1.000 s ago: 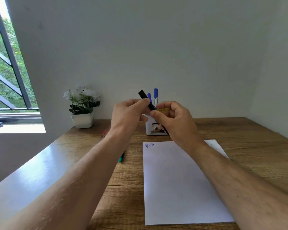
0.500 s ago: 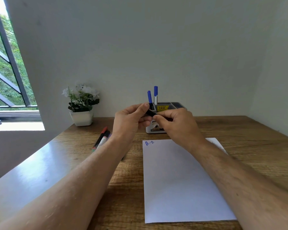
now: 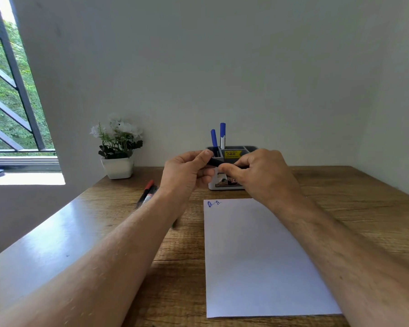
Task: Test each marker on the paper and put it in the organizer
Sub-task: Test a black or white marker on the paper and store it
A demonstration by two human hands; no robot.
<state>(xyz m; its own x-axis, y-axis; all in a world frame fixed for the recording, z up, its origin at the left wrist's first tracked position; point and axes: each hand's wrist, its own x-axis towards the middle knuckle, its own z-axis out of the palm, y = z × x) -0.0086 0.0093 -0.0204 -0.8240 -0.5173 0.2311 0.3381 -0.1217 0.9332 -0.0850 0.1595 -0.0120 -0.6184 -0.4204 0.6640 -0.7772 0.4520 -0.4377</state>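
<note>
Head view | we see left hand (image 3: pixel 184 172) and right hand (image 3: pixel 261 174) pinching black marker (image 3: pixel 215 161) before organizer (image 3: pixel 232 153), above counter (image 3: pixel 340 208) | we judge it light, rigid, smooth; grip barrel, pull cap straight.

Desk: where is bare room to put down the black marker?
Bare wood lies right of the paper, toward the wall, and left of it near the front edge. It is crowded between the flower pot and the organizer, where markers lie.

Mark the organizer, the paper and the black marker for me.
organizer (image 3: pixel 250 148), head view, on its dark top rim.
paper (image 3: pixel 257 260), head view, on its blank middle.
black marker (image 3: pixel 215 161), head view, on the barrel between the two hands.
</note>
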